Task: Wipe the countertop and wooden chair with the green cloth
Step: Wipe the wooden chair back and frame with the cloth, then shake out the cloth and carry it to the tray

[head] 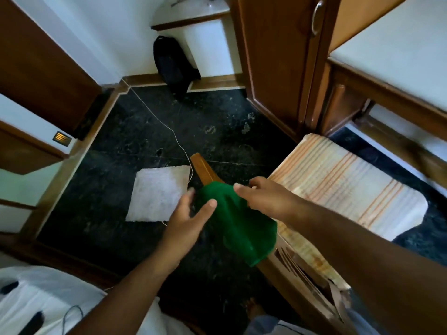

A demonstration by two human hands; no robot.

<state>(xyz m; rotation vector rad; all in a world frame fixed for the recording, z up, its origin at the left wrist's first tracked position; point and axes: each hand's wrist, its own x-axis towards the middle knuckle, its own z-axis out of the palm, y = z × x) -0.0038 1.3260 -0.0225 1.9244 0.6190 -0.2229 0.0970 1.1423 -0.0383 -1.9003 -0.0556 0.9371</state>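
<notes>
Both hands' fingers [212,204] flank green cloth [238,223] draped on chair [203,169].

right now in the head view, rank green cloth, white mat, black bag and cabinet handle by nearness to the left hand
1. green cloth, draped on the chair arm right beside the left hand
2. white mat, on the floor just beyond it
3. black bag, against the far wall
4. cabinet handle, top right

Cloth [238,223] draped on chair [285,269] arm, between both hands; mat [157,194] on floor [217,131] left of chair, bag [173,65] behind.
</notes>
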